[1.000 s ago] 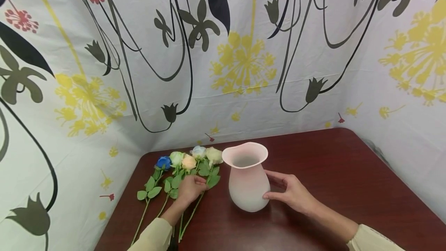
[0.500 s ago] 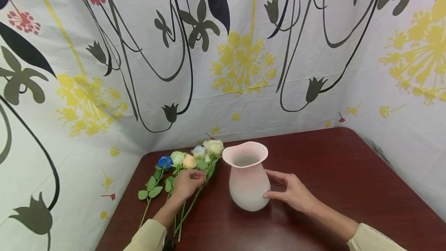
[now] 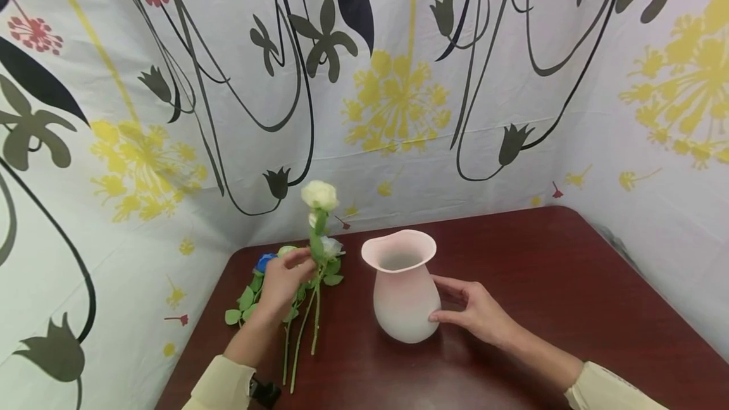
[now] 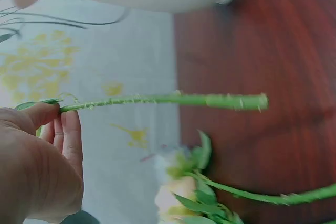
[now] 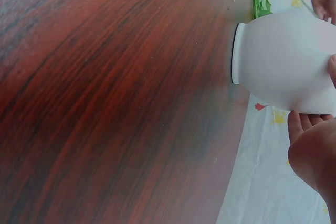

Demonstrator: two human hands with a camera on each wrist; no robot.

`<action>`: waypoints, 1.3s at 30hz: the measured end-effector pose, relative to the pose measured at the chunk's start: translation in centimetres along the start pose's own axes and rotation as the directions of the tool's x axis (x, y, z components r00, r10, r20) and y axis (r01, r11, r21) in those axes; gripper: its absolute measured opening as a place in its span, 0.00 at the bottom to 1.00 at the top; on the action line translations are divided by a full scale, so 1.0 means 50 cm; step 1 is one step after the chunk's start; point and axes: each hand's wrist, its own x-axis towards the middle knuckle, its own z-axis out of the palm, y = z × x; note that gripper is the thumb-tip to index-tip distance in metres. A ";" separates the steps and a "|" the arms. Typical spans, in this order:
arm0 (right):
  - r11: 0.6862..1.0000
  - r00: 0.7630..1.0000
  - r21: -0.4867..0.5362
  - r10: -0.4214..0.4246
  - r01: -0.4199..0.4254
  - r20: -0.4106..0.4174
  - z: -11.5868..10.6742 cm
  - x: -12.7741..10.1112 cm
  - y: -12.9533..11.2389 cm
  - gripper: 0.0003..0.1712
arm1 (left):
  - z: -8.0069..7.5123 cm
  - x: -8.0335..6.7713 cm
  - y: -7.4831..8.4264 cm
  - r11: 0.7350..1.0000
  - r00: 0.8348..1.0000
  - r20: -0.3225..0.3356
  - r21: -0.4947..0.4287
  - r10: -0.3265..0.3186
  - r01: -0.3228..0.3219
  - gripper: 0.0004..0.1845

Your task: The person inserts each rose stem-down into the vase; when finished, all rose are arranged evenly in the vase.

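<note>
My left hand [image 3: 283, 283] pinches the green stem of a cream rose [image 3: 319, 195] and holds it nearly upright above the table. In the left wrist view the stem [image 4: 168, 99] runs from my left hand [image 4: 44, 121] out to a cut end. Several other artificial roses [image 3: 267, 263] lie on the table under that hand. A pale pink vase [image 3: 403, 290] stands upright in the middle of the table. My right hand [image 3: 475, 315] rests against its right side with thumb and fingers spread. The right wrist view shows the vase [image 5: 283, 66] close to my right hand [image 5: 315, 140].
The dark red wooden table [image 3: 541, 283] is walled at the back and both sides by a flower-printed cloth [image 3: 398, 93]. Bare table surface lies to the right of the vase and in front of it.
My left hand has lifted the cream rose off the pile and tilted it from lying flat to nearly upright. The right hand and the vase have stayed put.
</note>
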 end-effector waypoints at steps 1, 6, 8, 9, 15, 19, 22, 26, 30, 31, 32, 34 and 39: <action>1.000 1.000 -0.001 0.001 -0.001 -0.001 0.000 0.000 0.000 0.40 | -0.003 0.001 0.010 0.999 1.000 -0.007 -0.042 -0.007 0.007 0.19; 1.000 1.000 0.001 0.001 -0.001 -0.004 0.000 -0.001 0.002 0.40 | -0.018 0.001 0.063 0.967 1.000 -0.017 -0.255 -0.023 0.018 0.24; 1.000 1.000 0.007 -0.002 0.002 -0.004 0.000 -0.001 0.002 0.40 | -0.023 -0.001 0.084 0.939 1.000 -0.018 -0.343 -0.017 0.010 0.26; 1.000 1.000 0.008 -0.003 0.003 -0.003 0.000 -0.001 0.002 0.40 | -0.025 -0.002 0.094 0.924 1.000 -0.022 -0.383 -0.009 0.000 0.27; 1.000 1.000 0.004 -0.001 0.001 -0.004 0.000 0.001 0.000 0.40 | -0.028 -0.010 0.158 0.788 0.998 -0.056 -0.614 0.006 -0.039 0.19; 1.000 1.000 0.003 -0.002 0.002 -0.002 0.000 0.000 0.001 0.40 | -0.026 -0.016 0.193 0.692 0.998 -0.061 -0.719 0.015 -0.055 0.17; 1.000 1.000 0.005 -0.006 0.006 -0.005 0.001 -0.001 0.001 0.40 | -0.018 -0.018 0.215 0.645 0.997 -0.065 -0.760 0.040 -0.076 0.22; 1.000 1.000 0.007 -0.009 0.009 -0.010 0.001 -0.002 0.001 0.40 | 0.003 -0.019 0.237 0.595 0.992 -0.091 -0.795 0.083 -0.122 0.22; 1.000 1.000 0.006 -0.008 0.008 -0.009 0.002 -0.003 0.001 0.40 | 0.027 -0.022 0.250 0.588 0.983 -0.122 -0.788 0.140 -0.182 0.18; 1.000 1.000 0.005 -0.006 0.006 -0.009 0.002 -0.003 0.002 0.40 | 0.032 -0.023 0.253 0.597 0.980 -0.126 -0.779 0.156 -0.195 0.16; 1.000 1.000 0.002 -0.005 0.005 -0.009 0.003 -0.003 0.002 0.40 | 0.038 -0.024 0.255 0.602 0.977 -0.129 -0.772 0.167 -0.205 0.16; 1.000 1.000 -0.002 -0.001 0.001 -0.009 0.003 -0.004 0.001 0.40 | 0.048 -0.024 0.256 0.614 0.973 -0.133 -0.757 0.191 -0.224 0.14; 1.000 1.000 0.001 -0.008 0.008 -0.015 0.003 -0.005 0.001 0.40 | 0.075 -0.022 0.254 0.658 0.955 -0.126 -0.700 0.269 -0.278 0.13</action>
